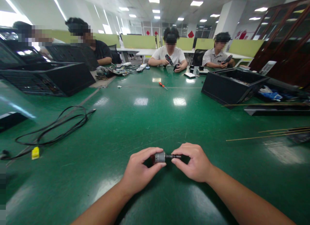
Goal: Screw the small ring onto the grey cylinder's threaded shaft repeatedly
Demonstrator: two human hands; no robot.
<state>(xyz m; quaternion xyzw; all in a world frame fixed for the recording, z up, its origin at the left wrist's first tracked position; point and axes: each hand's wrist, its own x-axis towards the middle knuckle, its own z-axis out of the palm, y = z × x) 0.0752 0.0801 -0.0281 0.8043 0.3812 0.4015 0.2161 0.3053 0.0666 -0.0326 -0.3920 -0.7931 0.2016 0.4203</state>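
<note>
My left hand pinches a small grey metal cylinder just above the green table. A thin black threaded shaft sticks out of the cylinder's right end. My right hand pinches that shaft between thumb and fingers. Both hands meet near the table's front edge, fingers curled closed around the part.
A looped black cable with a yellow tag lies at left. Black computer cases stand at left and right. Thin rods lie at right. A red screwdriver lies mid-table. Several people sit at the far side.
</note>
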